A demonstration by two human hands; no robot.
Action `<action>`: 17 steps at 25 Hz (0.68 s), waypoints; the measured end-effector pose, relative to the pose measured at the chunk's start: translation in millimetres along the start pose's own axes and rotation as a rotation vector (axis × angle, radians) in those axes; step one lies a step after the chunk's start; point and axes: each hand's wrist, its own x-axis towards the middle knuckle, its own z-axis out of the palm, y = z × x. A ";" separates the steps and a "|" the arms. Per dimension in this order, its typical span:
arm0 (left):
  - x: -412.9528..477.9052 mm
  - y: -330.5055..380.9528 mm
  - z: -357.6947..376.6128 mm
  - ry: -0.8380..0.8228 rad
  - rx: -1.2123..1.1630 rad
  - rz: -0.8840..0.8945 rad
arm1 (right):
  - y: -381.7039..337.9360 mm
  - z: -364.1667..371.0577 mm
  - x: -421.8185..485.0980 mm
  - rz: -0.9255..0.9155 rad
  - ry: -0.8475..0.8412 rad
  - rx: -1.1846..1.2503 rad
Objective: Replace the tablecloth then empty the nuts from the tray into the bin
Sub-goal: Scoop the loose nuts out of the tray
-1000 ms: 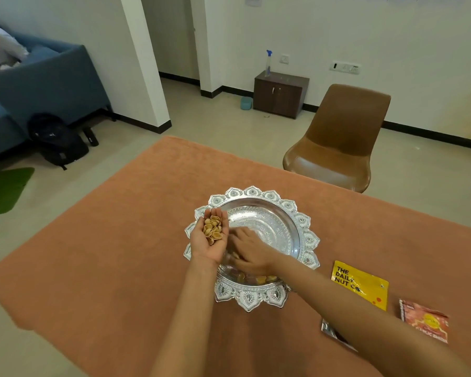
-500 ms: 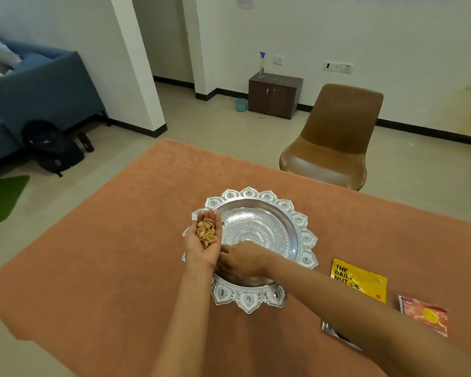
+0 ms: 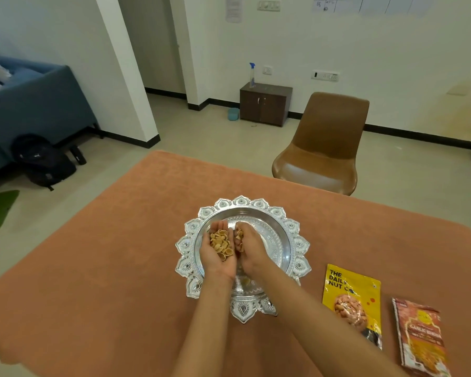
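An ornate silver tray (image 3: 282,214) stands on the orange tablecloth (image 3: 106,268) in the middle of the table. Above the tray, my left hand (image 3: 215,263) lies palm up, cupped, with a heap of nut shells (image 3: 222,244) in it. My right hand (image 3: 252,250) is pressed against its right side, fingers curled round a few more shells (image 3: 239,235) at the edge of the left palm. A few shells lie in the tray's near part, mostly hidden by my wrists.
Two snack packets lie on the cloth to the right: a yellow one (image 3: 351,300) and a red one (image 3: 419,338). A brown chair (image 3: 324,148) stands at the far table edge. A small teal container (image 3: 233,114) sits on the floor beside a dark cabinet (image 3: 265,103).
My right hand has come up from the near part of the tray with shells and now meets the left palm. The left hand has shifted slightly right, over the tray.
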 end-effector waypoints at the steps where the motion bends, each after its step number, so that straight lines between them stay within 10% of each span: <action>1: -0.9 -5.6 1.7 0.006 0.035 0.038 | 1.8 0.5 -2.0 0.009 0.001 0.067; 17: -16.9 -43.1 -5.9 -0.075 0.326 0.176 | -2.2 -16.9 -28.2 -0.175 -0.086 0.181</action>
